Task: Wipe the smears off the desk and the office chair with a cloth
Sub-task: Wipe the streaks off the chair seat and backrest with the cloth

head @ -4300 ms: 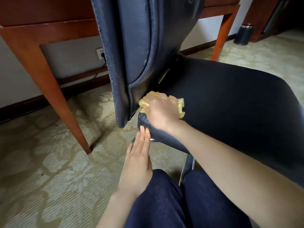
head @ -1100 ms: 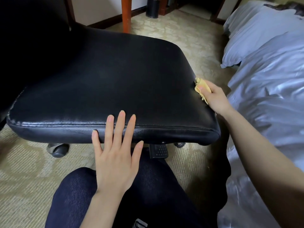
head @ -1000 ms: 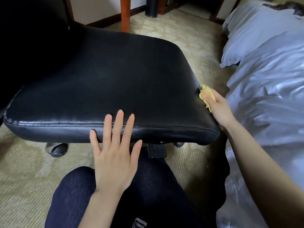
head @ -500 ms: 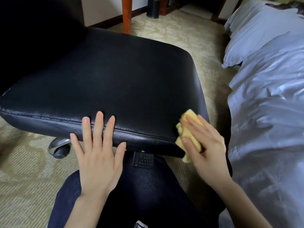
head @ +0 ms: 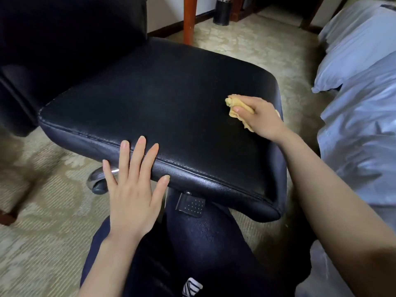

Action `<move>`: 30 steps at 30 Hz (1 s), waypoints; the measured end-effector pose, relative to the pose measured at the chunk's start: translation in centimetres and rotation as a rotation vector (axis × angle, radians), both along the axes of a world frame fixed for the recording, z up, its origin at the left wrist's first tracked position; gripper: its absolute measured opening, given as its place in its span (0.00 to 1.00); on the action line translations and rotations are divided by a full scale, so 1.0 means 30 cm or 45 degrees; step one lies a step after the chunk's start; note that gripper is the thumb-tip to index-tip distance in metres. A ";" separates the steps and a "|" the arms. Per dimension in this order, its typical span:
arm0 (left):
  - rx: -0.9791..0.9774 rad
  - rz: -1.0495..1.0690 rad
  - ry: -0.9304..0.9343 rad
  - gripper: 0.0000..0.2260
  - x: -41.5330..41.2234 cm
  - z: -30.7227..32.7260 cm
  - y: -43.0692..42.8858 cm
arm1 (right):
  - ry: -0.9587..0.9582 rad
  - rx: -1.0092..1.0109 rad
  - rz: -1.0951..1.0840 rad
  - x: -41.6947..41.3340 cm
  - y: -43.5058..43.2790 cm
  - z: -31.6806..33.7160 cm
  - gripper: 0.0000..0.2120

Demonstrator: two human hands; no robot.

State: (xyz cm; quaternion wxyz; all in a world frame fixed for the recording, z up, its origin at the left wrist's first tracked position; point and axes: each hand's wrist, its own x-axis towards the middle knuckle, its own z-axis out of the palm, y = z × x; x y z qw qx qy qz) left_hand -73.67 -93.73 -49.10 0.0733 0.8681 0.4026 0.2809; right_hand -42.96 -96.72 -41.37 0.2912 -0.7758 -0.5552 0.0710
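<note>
Two hands are being used on the office chair [head: 160,93], centre frame: the cloth [head: 233,102], centre right, is being clutched against the seat by the right hand [head: 261,118]; the front edge is being braced by the straight-fingered left hand [head: 132,189]. Rubbed harder, the chair risks being rolled away.

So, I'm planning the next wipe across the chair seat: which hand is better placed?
The right hand: it grips the yellow cloth on top of the seat, near its right side. The left hand is flat and empty against the seat's front edge, probably bracing it.
</note>
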 end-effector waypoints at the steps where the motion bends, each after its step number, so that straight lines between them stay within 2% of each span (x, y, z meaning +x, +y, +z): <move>1: -0.005 0.005 0.000 0.25 0.000 0.003 -0.001 | 0.004 0.014 -0.068 0.017 -0.004 -0.004 0.16; 6: -0.021 0.016 -0.026 0.25 -0.003 0.007 -0.006 | 0.234 0.188 -0.317 -0.012 -0.123 -0.057 0.16; 9: -0.028 0.017 -0.047 0.25 0.001 0.007 -0.010 | 0.270 0.260 -0.437 -0.084 -0.233 -0.094 0.16; 13: -0.037 0.028 -0.080 0.25 -0.002 0.006 -0.011 | 0.262 0.377 -0.384 -0.245 -0.377 -0.121 0.17; 15: -0.043 0.029 -0.097 0.24 -0.003 0.006 -0.011 | 0.112 0.407 -0.287 -0.323 -0.436 -0.132 0.18; 17: -0.048 0.019 -0.104 0.24 -0.003 0.008 -0.009 | -0.145 0.376 -0.169 -0.389 -0.462 -0.133 0.19; 22: -0.051 0.008 -0.099 0.24 -0.009 0.012 -0.010 | -0.633 0.279 0.113 -0.484 -0.377 -0.098 0.18; 30: -0.025 0.031 -0.015 0.25 -0.021 0.021 -0.007 | -0.858 0.126 0.332 -0.559 -0.140 -0.036 0.20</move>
